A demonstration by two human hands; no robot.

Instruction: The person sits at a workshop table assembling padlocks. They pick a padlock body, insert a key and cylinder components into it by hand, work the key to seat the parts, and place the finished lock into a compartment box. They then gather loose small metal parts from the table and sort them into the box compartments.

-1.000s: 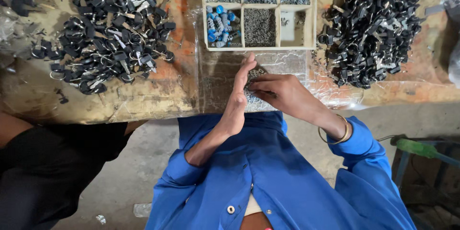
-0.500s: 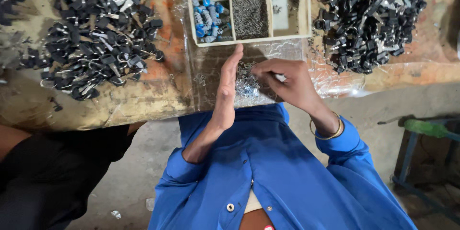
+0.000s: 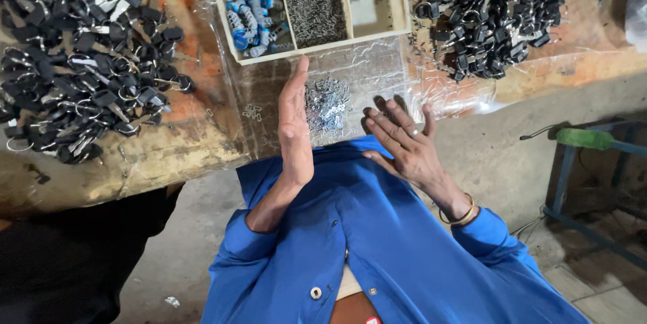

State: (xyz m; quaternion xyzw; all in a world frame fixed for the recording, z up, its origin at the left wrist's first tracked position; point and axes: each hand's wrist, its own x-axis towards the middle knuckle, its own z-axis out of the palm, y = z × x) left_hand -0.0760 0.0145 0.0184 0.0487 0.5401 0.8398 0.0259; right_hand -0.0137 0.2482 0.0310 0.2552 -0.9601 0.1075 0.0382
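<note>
My left hand (image 3: 295,122) stands on its edge on the clear plastic sheet (image 3: 377,74), fingers straight and together, just left of a small heap of shiny metal pieces (image 3: 325,105). My right hand (image 3: 403,140) hovers flat, fingers spread, to the right of that heap at the table's near edge; it holds nothing. A ring is on one finger and a gold bangle (image 3: 458,216) on the wrist. Both arms wear blue sleeves.
A wooden compartment tray (image 3: 404,0) behind the heap holds blue-capped pieces (image 3: 248,17), tiny dark metal parts (image 3: 314,10) and a nearly bare cell. Piles of black key-like parts lie at left (image 3: 81,68) and right (image 3: 492,7). Another person's dark clothing (image 3: 67,263) shows lower left.
My right hand has pulled away from the heap to the right and spread its fingers. My left hand stays on edge beside the heap. The view has shifted closer.
</note>
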